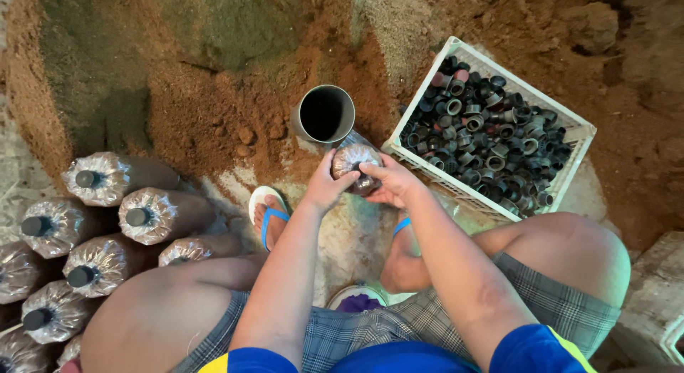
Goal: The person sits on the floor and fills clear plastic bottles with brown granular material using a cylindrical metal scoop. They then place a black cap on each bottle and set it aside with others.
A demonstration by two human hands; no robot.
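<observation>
A clear plastic bag packed with brown sawdust (354, 159) stands upright in front of me. My left hand (324, 186) cups its left side. My right hand (390, 184) grips the top right of the bag near its gathered mouth. Just behind the bag lies a grey plastic tube (325, 114) with its dark opening facing up at me.
A white plastic crate (570, 159) holding several dark plastic neck rings (484, 131) sits at the right. Several filled bags with dark caps (107, 230) lie stacked at the left. A heap of brown sawdust (199, 95) covers the ground ahead. My feet wear blue-strapped sandals (267, 209).
</observation>
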